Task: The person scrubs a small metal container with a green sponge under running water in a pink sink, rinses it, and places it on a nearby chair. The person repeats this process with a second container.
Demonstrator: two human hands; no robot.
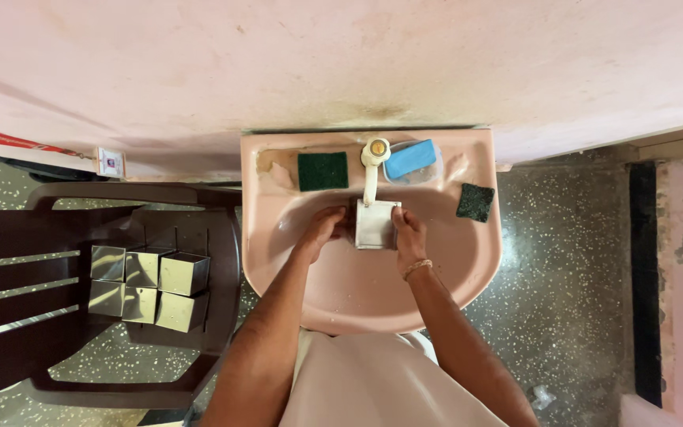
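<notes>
Over a pink wash basin I hold a square shiny steel container under the white tap. My left hand grips its left side and my right hand, with a band at the wrist, grips its right side. Whether water runs from the tap is unclear.
On the basin rim lie a green scrub pad, a blue soap bar in a clear dish and another green pad. To the left a dark plastic chair carries several more steel containers. A pink wall rises behind; the floor is speckled.
</notes>
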